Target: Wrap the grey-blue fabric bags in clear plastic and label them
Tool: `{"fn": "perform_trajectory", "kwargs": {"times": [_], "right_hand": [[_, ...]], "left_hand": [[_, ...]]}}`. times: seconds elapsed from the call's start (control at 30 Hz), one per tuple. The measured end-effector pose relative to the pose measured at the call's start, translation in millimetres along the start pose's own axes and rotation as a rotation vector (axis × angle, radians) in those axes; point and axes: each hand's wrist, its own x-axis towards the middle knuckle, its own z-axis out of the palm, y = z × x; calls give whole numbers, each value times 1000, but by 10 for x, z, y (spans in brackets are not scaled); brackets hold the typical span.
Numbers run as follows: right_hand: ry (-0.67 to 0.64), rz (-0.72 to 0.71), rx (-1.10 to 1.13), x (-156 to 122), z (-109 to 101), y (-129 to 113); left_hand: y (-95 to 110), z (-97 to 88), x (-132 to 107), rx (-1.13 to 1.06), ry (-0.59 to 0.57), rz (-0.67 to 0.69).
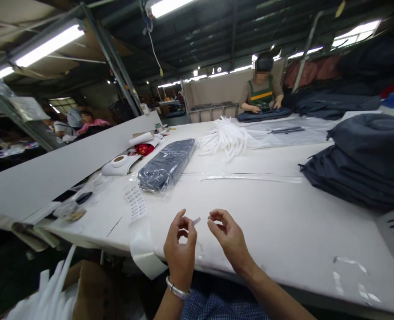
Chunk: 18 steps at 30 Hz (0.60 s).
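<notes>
My left hand (181, 242) is raised over the near edge of the white table, its thumb and finger pinched on a small pale sticker (197, 220). Just to the right, my right hand (228, 235) has its fingers curled and the tips drawn together; whether anything is between them cannot be made out. A strip of printed labels (136, 204) lies to the left, its blank backing (145, 253) hanging over the table edge. Beyond my hands lies a dark folded fabric item in a clear plastic bag (166, 164).
Dark fabric pieces (367, 155) are piled at the right. White strips (227, 138) lie bunched farther back, before a co-worker (262, 89) handling dark fabric. A roll of white material (119, 162) is at the left. A cardboard box (93, 289) with white tubes stands below the table.
</notes>
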Motion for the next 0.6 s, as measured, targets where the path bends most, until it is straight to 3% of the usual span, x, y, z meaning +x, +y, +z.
{"fn": "perform_trajectory", "kwargs": {"times": [0.07, 0.13, 0.23, 0.37, 0.47, 0.53, 0.6], "right_hand": [[-13, 72, 102, -114, -86, -78], [-45, 151, 228, -206, -145, -140], [-17, 213, 342, -283, -219, -174], [71, 226, 368, -315, -354, -191], [143, 184, 367, -372, -442, -297], [93, 141, 362, -450, -434, -400], [-56, 147, 370, -552, -351, -478]], "left_hand": [[8, 19, -83, 157, -12, 339], [-9, 31, -157, 233, -124, 596], [-48, 38, -257, 284, -288, 730], [-6, 5, -369, 216, -394, 659], [109, 27, -352, 90, -361, 476], [158, 149, -237, 69, -320, 290], [128, 376, -43, 132, -360, 156]]}}
